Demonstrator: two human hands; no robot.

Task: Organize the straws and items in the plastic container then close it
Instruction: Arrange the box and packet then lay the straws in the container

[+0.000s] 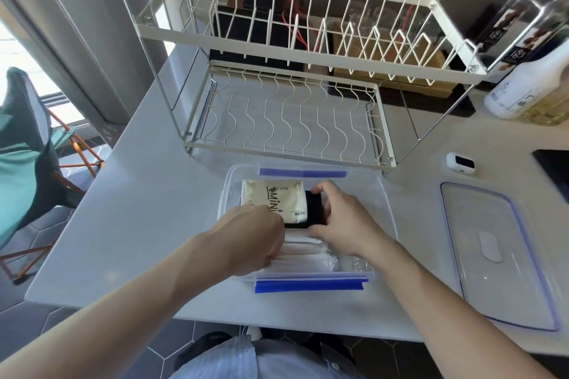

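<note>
Currently, in the head view, both hands are working inside the open container (381, 194), which is sitting on the desk (147, 194) in front of the rack (286, 120). The left hand (255, 237) is curling over the left ends of the wrapped straws (308, 252) lying along the near side; whether it is actually gripping them I cannot tell. The right hand (345, 218) is holding a black item (312, 209) between thumb and fingers, just beside a cream packet (274, 198) at the far side. The lid (495, 255) is lying well apart to the right on the desk. Judgement: the arranging step is in hand, closing not yet begun. The next move is calling for seating the black item flat, levelling the straws below the rim, then fetching the lid.
</note>
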